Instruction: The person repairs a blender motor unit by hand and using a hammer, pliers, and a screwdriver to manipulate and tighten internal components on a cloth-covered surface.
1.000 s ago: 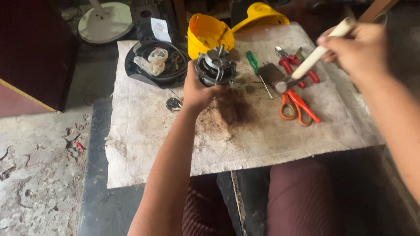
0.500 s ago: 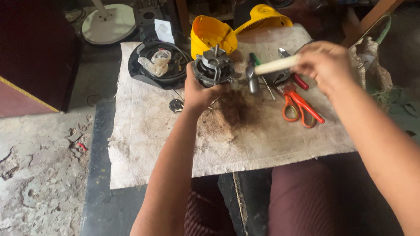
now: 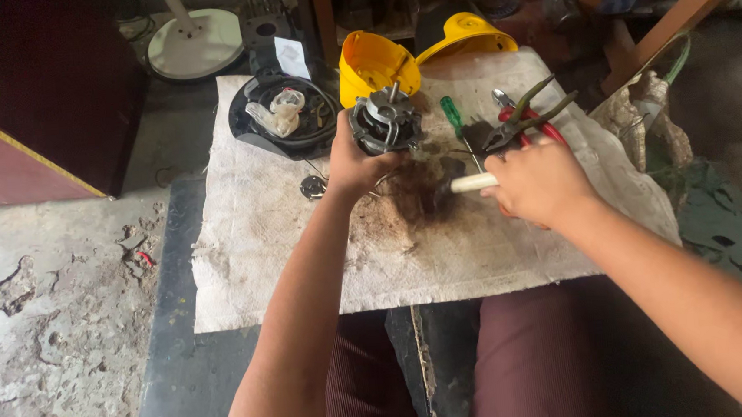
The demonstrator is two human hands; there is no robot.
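Note:
My left hand (image 3: 352,162) is wrapped around a small grey metal motor (image 3: 387,122) and holds it upright on a stained white cloth (image 3: 278,250). My right hand (image 3: 539,184) grips the pale wooden handle of a hammer (image 3: 474,182). Its dark head lies low over the brown stain, just right of the motor. Pliers with olive handles (image 3: 528,112) and a green-handled screwdriver (image 3: 451,111) lie just beyond my right hand.
Two yellow plastic housings (image 3: 375,60) (image 3: 468,36) stand behind the motor. A black round tray with white parts (image 3: 282,114) sits at the cloth's far left, a small round metal part (image 3: 311,186) near it. A white round base (image 3: 198,42) stands on the floor beyond.
My right hand has brought the hammer down from up at the right to low over the cloth beside the motor. The left hand has stayed on the motor.

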